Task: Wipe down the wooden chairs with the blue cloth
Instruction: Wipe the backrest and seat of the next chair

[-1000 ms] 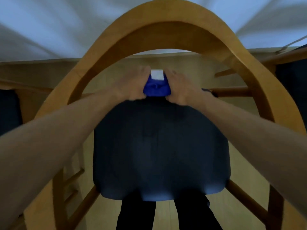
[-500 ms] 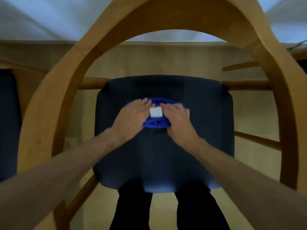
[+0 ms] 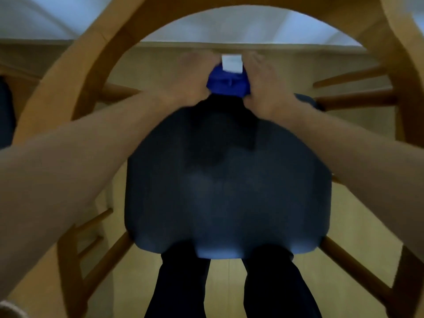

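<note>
I look down through the curved wooden back of a chair (image 3: 75, 65) onto its dark blue seat (image 3: 229, 184). The blue cloth (image 3: 227, 84), with a white tag on top, lies at the seat's far edge. My left hand (image 3: 190, 76) and my right hand (image 3: 263, 81) press on the cloth from either side, fingers pointing away from me. The frame is blurred, so the fingers' exact lie is unclear.
A table with a white cloth (image 3: 241, 31) stands just beyond the chair. Wooden rungs (image 3: 353, 102) run out at the right and lower left. Another dark-seated chair (image 3: 5, 111) shows at the left edge. My dark-trousered legs (image 3: 183, 283) stand on the pale wood floor.
Half a second ago both hands held the cloth mid-seat; now they have pushed it forward to the seat's far edge.
</note>
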The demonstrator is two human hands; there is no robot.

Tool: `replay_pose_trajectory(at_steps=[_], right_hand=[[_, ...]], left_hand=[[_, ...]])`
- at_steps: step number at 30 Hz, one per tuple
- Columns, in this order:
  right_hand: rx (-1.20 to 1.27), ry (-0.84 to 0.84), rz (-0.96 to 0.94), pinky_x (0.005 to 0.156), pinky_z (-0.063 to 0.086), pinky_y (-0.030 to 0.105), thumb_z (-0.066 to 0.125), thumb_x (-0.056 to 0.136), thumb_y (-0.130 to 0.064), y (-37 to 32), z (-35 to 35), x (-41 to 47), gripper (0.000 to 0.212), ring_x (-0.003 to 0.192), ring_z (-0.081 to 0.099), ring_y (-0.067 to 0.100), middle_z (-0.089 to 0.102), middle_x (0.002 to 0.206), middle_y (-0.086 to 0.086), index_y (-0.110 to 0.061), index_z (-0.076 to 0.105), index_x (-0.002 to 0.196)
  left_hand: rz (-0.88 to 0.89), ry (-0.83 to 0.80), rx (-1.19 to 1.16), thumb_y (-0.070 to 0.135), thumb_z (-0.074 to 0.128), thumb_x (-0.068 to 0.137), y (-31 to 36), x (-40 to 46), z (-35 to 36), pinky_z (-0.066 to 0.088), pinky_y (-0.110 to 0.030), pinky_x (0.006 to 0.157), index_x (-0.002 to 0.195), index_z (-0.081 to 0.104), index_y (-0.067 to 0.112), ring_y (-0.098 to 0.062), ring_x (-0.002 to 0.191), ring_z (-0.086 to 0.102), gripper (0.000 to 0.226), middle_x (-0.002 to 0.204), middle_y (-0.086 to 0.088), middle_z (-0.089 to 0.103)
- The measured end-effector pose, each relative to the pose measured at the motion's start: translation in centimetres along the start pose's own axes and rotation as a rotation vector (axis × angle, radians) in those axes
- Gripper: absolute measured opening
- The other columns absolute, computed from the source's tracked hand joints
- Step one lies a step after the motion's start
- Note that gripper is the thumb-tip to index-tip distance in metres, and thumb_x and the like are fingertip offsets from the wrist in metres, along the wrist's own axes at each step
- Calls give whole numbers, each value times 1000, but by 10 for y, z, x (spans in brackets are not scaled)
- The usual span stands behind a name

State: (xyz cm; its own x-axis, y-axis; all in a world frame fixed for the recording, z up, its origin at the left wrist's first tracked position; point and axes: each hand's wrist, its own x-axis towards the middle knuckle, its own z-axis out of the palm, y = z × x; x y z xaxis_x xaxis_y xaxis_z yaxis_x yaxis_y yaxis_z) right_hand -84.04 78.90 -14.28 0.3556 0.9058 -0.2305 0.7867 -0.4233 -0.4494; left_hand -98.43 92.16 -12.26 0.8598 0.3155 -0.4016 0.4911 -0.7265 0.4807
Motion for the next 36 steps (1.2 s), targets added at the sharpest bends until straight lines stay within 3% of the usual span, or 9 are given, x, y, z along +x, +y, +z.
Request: replay_pose_trajectory(at_steps=[5,8,13,18,21,24,27,30,36], right_hand=[[-73,-223,106,101,42,45,60,83,-3,28,10,-1,54,122,50,33,56,126,12,-6,47,135],[-24,-134,126,117,23,51,58,77,4,20,29,-32,79,144,30,24,41,152,2,-15,36,150],[203,-126,146,120,6,50,58,65,15,-2,48,-134,86,148,22,25,38,154,4,-12,45,146],[225,-308,89,120,12,40,69,72,3,-8,63,-220,78,145,29,20,45,150,-2,-20,48,143],[167,-355,67,97,41,35,76,67,-17,2,42,-198,84,107,53,16,45,135,0,-22,40,142],[149,-399,98,88,49,31,78,66,-30,19,16,-145,97,97,48,12,30,140,2,-21,28,148],[-114,-282,105,92,43,36,74,67,-30,45,-15,-79,60,102,53,24,53,110,2,-21,49,121],[-278,-56,170,95,37,44,78,65,-24,76,-43,-40,58,110,49,32,55,113,11,-17,50,115],[41,-251,293,82,48,39,73,69,-6,105,-30,-54,70,101,57,25,59,115,6,-17,42,131]], left_hand=[[23,-42,-67,7,61,87,15,24,19,44,-42,93,123,57,7,-31,105,57,36,114,-14,60],[73,121,9,6,63,83,16,3,41,40,-43,100,126,59,10,-31,115,55,43,119,-12,62],[181,95,-42,0,73,68,37,-72,81,41,-42,101,124,64,2,-31,118,59,57,122,-14,66],[285,-211,2,23,75,76,60,-131,109,45,-33,90,122,66,19,-17,113,61,47,120,4,68],[367,-338,95,34,61,86,52,-95,88,39,-30,87,106,63,27,-12,106,58,22,108,9,66],[408,-228,99,24,66,82,51,-46,58,43,-36,89,104,64,26,-13,104,58,22,104,8,66],[328,-30,11,16,71,78,59,9,38,49,-41,86,100,64,21,-19,93,61,24,98,2,66],[225,21,-76,21,72,82,71,69,31,50,-41,91,116,60,21,-21,101,61,37,110,-4,65],[251,24,115,16,63,83,86,91,62,42,-43,95,114,59,13,-29,104,58,31,109,-8,63]])
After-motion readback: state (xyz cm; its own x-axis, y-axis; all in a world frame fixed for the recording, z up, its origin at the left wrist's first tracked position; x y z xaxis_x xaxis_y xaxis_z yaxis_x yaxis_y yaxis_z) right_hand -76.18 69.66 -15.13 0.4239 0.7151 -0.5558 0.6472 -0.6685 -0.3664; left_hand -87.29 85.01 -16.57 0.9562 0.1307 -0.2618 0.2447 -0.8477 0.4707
